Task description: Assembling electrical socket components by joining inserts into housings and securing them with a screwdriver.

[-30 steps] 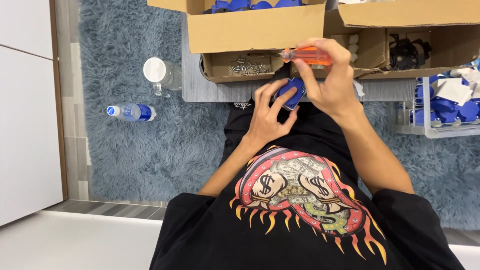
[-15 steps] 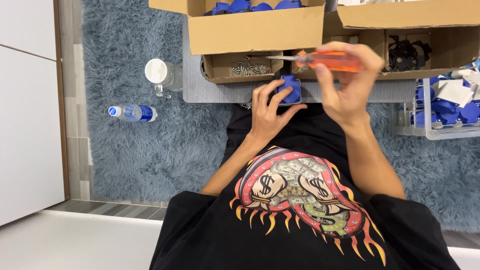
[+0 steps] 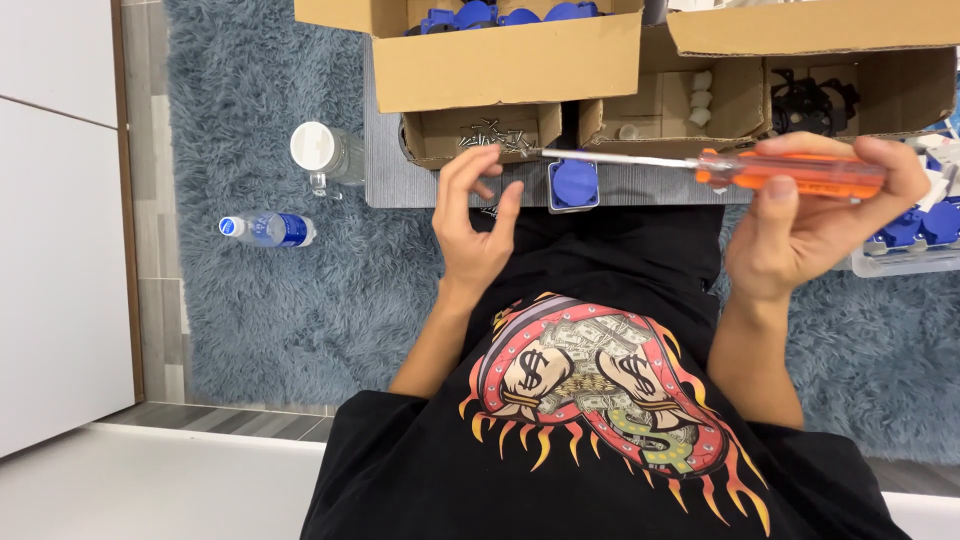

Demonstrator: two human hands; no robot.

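Screwdriver [image 3: 790, 172], orange-handled, lies across the upper right of the frame, its long axis nearly level, the steel shaft running left to a tip at upper centre. The right hand [image 3: 800, 225] is clamped round the handle, thumb pressed up against its underside. Just below the shaft's left part sits a blue part [image 3: 574, 185], square-framed with a round face, on the grey mat [image 3: 390, 185] at upper centre; it lies left of the right hand and right of the left.

Largest to smallest around them: the blue shag rug [image 3: 260, 310] fills the left and right; a big cardboard box [image 3: 505, 65] of blue pieces sits at top centre; a second box [image 3: 850, 90] at top right holds black parts; a small tray of screws [image 3: 490, 135] is under the big box.

The left hand [image 3: 470, 225] holds nothing, fingers curled and apart, fingertips just beside the screw tray and near the screwdriver tip. It is the nearer hand to the blue part, which neither hand touches.

A jar [image 3: 325, 155] and a bottle [image 3: 265, 230] lie at left.
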